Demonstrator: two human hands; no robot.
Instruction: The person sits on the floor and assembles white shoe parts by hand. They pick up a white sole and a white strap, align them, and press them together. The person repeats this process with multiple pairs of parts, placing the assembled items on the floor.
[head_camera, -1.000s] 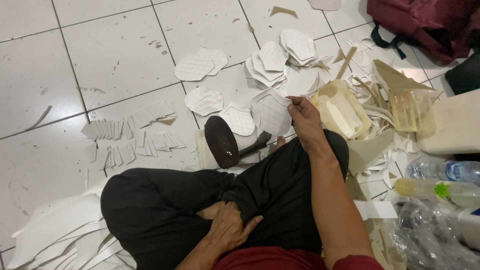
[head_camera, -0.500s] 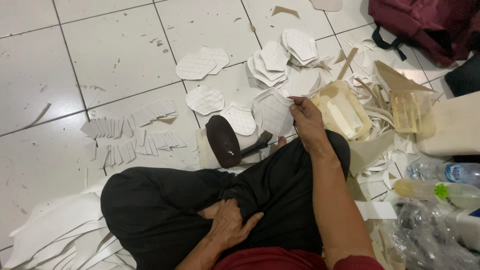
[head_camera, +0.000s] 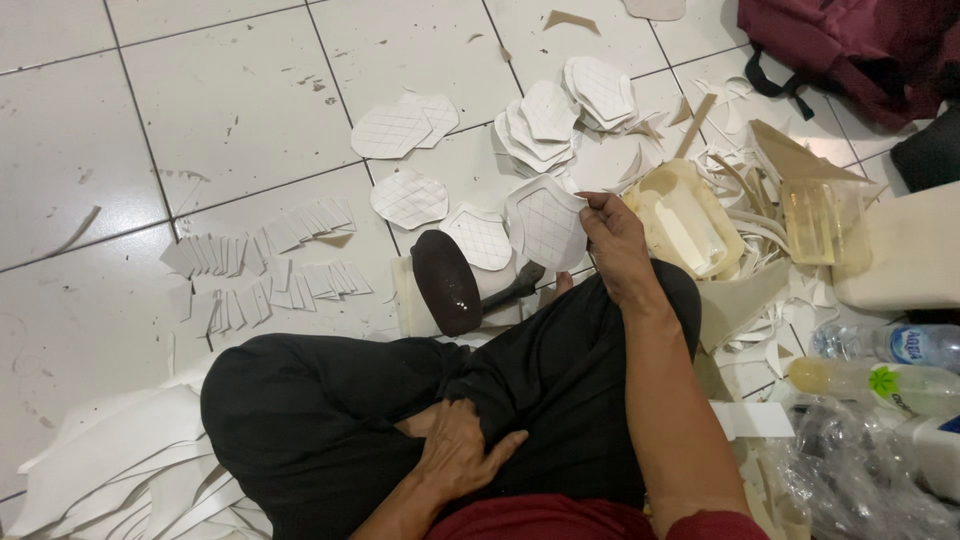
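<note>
my right hand (head_camera: 612, 240) is out in front of my knee, fingers (head_camera: 592, 207) pinched shut on the edge of a white cut piece (head_camera: 545, 225) with a grid drawn on it; the piece stands tilted up off the floor, just above my right knee. my left hand (head_camera: 455, 455) lies flat in my lap, fingers loosely spread on the black trousers (head_camera: 340, 400), gripping nothing.

just left of the held piece, a dark brown mallet (head_camera: 448, 283) lies on the floor by a pale slab (head_camera: 408, 300), its handle running toward my knee. another grid piece (head_camera: 480, 238) lies between the mallet head and the held piece. beyond these, 2 more grid pieces lie flat on the tiles (head_camera: 410, 198), and a pair overlaps further out (head_camera: 400, 125). right of those, stacks of plain white cutouts (head_camera: 560, 110) are heaped together.

to the left, rows of small white strips (head_camera: 270, 265) are fanned out on the floor (head_camera: 230, 90). near my left knee, long white offcuts (head_camera: 110, 460) pile up.

just right of my right hand sits a cream tray (head_camera: 685, 220) amid curled trimmings (head_camera: 750, 200), with a clear yellowish block (head_camera: 812, 222) past it and a cream box (head_camera: 895, 255) at the edge. 2 plastic bottles (head_camera: 890, 365) lie near crumpled clear plastic (head_camera: 850, 470). a maroon bag (head_camera: 840, 45) sits in the far right corner.
</note>
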